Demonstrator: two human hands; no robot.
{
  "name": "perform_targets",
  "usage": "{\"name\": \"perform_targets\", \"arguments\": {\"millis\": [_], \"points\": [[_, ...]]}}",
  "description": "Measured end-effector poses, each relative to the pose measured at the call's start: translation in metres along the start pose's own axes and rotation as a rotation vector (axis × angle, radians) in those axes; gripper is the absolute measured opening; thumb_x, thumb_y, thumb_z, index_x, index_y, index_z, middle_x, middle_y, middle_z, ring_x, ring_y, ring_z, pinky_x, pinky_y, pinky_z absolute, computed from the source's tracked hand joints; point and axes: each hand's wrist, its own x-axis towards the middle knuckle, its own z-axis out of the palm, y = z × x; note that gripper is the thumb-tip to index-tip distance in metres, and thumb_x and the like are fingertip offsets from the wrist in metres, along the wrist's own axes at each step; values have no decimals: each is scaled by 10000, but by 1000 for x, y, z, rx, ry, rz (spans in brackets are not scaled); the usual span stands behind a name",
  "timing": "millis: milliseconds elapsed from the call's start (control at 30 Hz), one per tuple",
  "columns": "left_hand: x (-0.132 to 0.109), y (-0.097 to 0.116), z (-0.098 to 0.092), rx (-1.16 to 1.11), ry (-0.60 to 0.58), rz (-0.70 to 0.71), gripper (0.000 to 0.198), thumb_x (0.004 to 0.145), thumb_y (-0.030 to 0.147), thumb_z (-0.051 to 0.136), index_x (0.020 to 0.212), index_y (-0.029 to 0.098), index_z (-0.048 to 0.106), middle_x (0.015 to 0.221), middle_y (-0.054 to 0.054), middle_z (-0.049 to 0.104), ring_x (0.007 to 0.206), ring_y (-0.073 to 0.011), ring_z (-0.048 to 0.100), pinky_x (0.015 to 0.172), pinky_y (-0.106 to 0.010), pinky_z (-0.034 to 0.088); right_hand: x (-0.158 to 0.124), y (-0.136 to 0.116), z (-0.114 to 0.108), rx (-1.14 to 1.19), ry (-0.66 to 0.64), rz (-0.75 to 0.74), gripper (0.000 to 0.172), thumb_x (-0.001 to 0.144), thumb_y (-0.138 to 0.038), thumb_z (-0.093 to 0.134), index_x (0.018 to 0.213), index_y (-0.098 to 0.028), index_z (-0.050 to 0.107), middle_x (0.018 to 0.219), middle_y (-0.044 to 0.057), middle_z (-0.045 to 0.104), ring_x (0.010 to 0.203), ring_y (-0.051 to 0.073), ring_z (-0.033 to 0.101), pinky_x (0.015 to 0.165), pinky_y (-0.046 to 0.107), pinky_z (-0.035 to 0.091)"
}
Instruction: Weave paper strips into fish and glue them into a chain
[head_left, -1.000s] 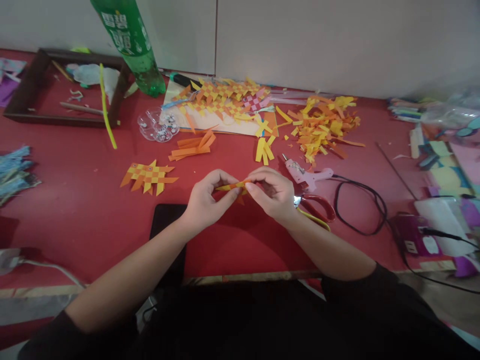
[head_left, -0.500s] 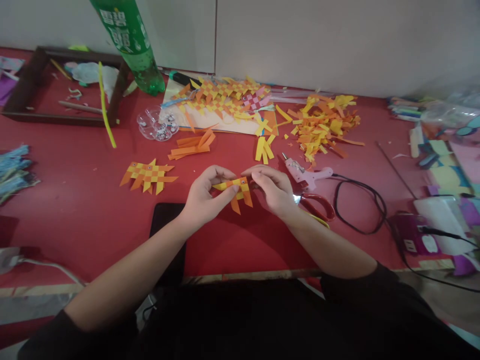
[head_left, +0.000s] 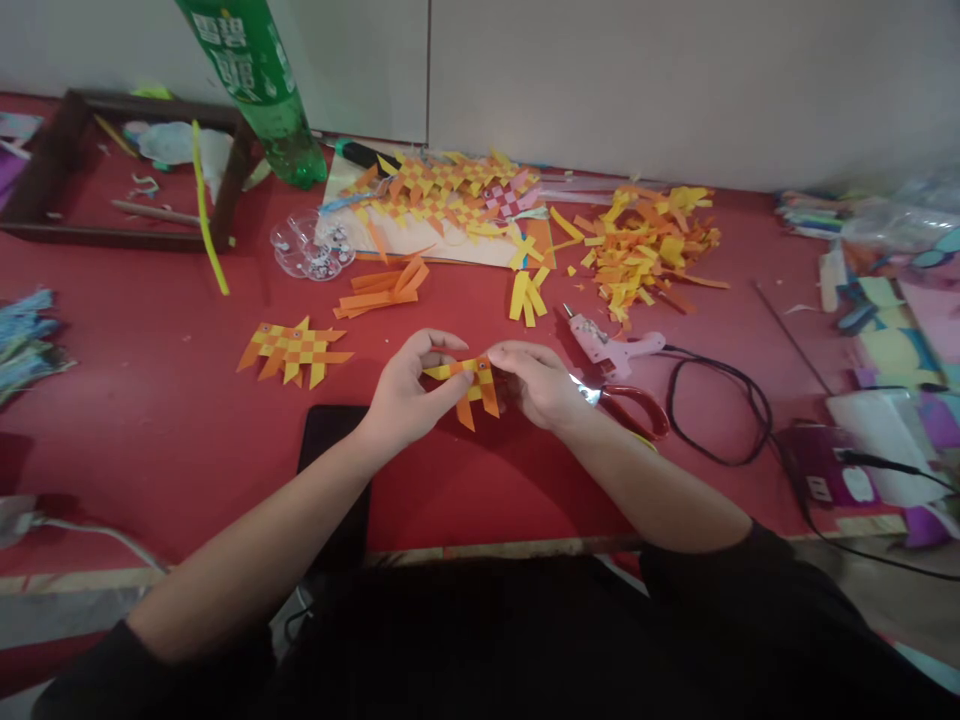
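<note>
Woven paper fish (head_left: pixel 484 388), orange and yellow, hung over the red tabletop (head_left: pixel 480 490), clamped between the thumb and fingers of the left hand (head_left: pixel 406 395); fingers of the right hand (head_left: pixel 546 388) were at its eyed end, their grip impossible to tell. Farther off lay a pink glue gun (head_left: pixel 616 355), then orange strips (head_left: pixel 379 299), then stood a green bottle (head_left: pixel 259 90).

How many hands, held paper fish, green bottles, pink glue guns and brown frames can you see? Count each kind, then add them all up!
Left hand and right hand: 2
Held paper fish: 1
Green bottle: 1
Pink glue gun: 1
Brown frame: 1
Total: 6
</note>
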Motion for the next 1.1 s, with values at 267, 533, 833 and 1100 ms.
{"name": "perform_targets", "arguments": {"millis": [267, 533, 833, 1100], "points": [[1, -6, 1, -54, 56, 145, 144, 821, 280, 730, 918, 193, 669, 954, -58, 730, 920, -179, 699, 854, -299, 540, 2, 4, -5, 57, 20, -155, 175, 736, -262, 604, 868, -184, 689, 789, 22, 682, 706, 144, 626, 675, 305, 519], [2, -10, -2, -55, 49, 205, 70, 837, 242, 721, 897, 210, 703, 933, -37, 741, 916, -171, 698, 887, -315, 542, 5, 9, -10, -14, 3, -264, 223, 727, -215, 582, 909, -208, 711, 893, 30, 681, 801, 153, 607, 707, 307, 495], [2, -8, -2, -44, 47, 194, 57, 834, 223, 715, 888, 206, 708, 922, -31, 741, 906, -168, 696, 879, -310, 537, -4, 5, -7, -382, 11, -532, 191, 824, -232, 681, 1013, -261, 681, 1063, 39, 598, 982, 168, 590, 820, 330, 502], [2, -8, -2, -35, 24, 211, 93, 830, 136, 670, 876, 207, 709, 898, -19, 740, 877, -151, 692, 846, -281, 545, -5, 4, -4, -557, 78, -649, 133, 824, -248, 718, 955, -252, 696, 970, 40, 621, 842, 162, 597, 733, 343, 515]]}}
